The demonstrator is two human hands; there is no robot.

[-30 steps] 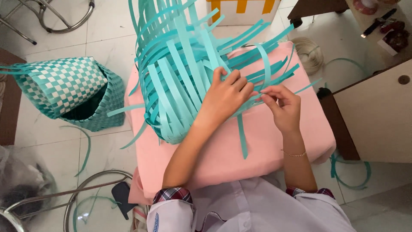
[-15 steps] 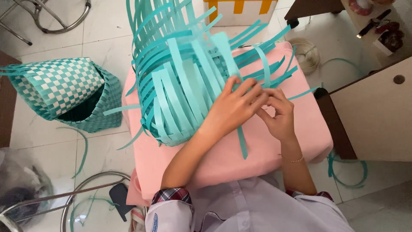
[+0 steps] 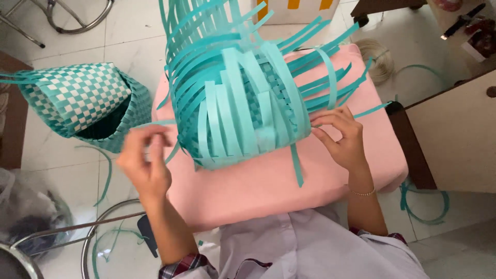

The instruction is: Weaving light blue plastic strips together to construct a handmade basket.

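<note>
Half-woven teal basket (image 3: 235,98) lying on its side on the pink cushion (image 3: 289,181). Right hand (image 3: 341,137) touches the basket's right edge, fingertips pinching a strip. Left hand (image 3: 147,163) (blurred) hovers off the basket's lower left, seemingly loosely curled. Finished checkered basket (image 3: 82,101) sits farther left.
</note>
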